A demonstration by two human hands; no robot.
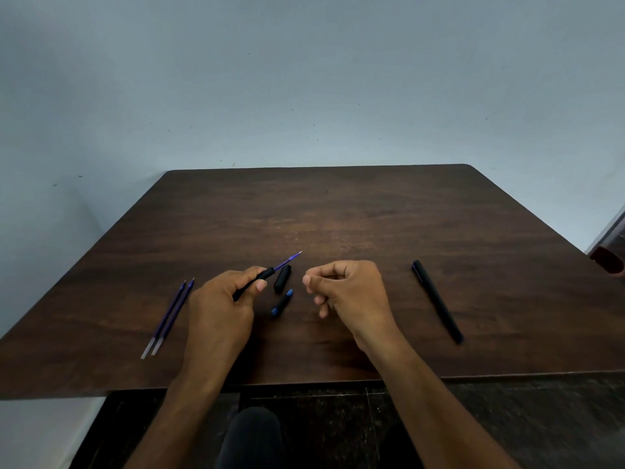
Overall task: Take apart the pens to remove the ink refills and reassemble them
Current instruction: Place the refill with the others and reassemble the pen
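A person's left hand point(225, 296) grips a black pen barrel point(253, 282) above a dark desk point(338, 211), its blue refill point(289, 259) sticking out. The right hand point(345, 286), loosely curled and empty, hovers just right of the barrel. The refill may slip out and roll toward two loose refills point(167, 319) left of the barrel.

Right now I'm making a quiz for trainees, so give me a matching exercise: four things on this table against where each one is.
Things:
1. two loose refills
2. whole black pen
3. pen barrel with a refill sticking out
4. black cap

Places:
A. held in the left hand
B. on the table, right of the right hand
C. between the two hands
D. side by side, left of the left hand

Pairs: 1-D, 2-B, 3-A, 4-C
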